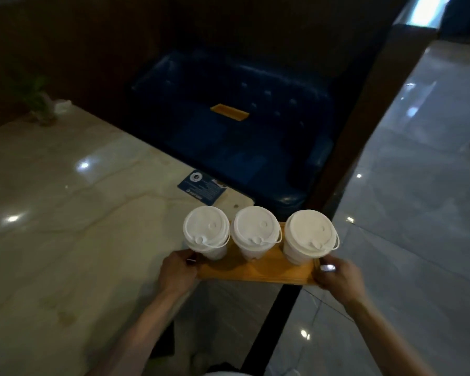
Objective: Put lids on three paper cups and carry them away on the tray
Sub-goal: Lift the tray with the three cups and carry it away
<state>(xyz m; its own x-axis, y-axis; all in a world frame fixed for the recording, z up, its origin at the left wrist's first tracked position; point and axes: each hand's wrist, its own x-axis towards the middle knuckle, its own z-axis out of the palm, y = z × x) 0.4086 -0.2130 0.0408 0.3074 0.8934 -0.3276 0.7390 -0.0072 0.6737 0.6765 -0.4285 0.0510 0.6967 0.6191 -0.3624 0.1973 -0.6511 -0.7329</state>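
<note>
Three white paper cups stand in a row on a narrow wooden tray (255, 272), each with a white lid on: the left cup (206, 232), the middle cup (256, 230) and the right cup (310, 234). My left hand (177, 271) grips the tray's left end and my right hand (337, 278) grips its right end. The tray is held in the air, past the corner of the marble table (65, 213).
A blue card (202, 187) lies at the table's corner and a small plant (38, 101) stands at its far end. A dark blue padded seat (242, 126) with a small wooden tray (229, 112) on it lies ahead. Glossy tiled floor (418, 213) stretches to the right.
</note>
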